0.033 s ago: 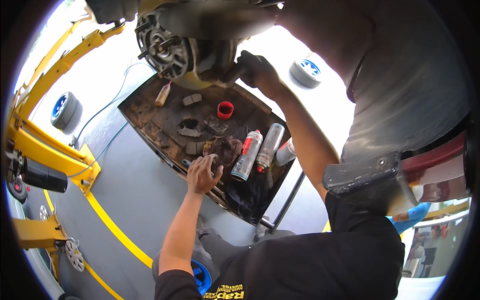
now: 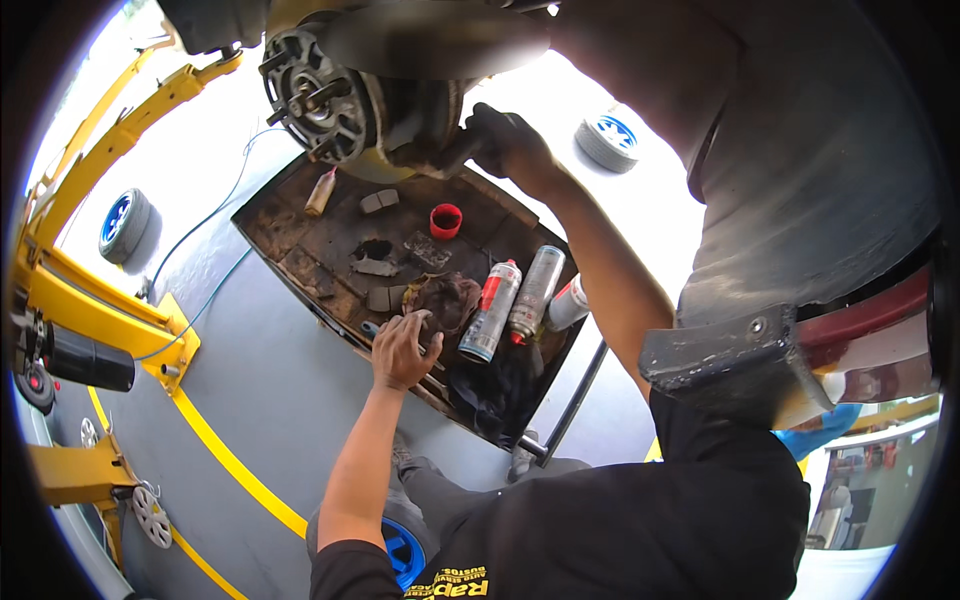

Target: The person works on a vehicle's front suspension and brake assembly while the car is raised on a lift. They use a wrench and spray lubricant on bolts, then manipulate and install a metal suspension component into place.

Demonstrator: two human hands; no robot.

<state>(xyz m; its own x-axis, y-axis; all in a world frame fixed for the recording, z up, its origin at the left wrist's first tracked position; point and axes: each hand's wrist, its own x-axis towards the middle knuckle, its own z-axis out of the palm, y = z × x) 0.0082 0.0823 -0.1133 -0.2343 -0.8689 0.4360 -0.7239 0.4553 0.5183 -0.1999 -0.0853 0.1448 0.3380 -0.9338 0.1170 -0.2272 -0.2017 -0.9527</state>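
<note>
A wheel hub with protruding studs [image 2: 312,95] hangs at the top, partly hidden by a blurred patch. My right hand [image 2: 508,145], darkened, is closed against the parts behind this hub; what its fingers grip is hidden. Below lies a worn brown tray table [image 2: 300,215]. At its near edge rests my left hand [image 2: 402,352], fingers loosely bent and thumb apart, beside a crumpled dark rag [image 2: 445,303]. Brake pads [image 2: 380,201] lie on the tray, with a red cup [image 2: 446,221] and a small bottle [image 2: 321,192]. Spray cans [image 2: 491,312] lie right of the rag.
A yellow lift post [image 2: 95,290] stands at left, with a hose [image 2: 190,235] on the floor. Tires with blue wheels [image 2: 124,226] lie left and beyond the tray [image 2: 607,146]. The vehicle's dark body [image 2: 810,200] and a scuffed metal end piece [image 2: 720,360] overhang my right arm.
The view has shifted very slightly, so the hub sits a little further left. Both hands keep nearly the same places and poses.
</note>
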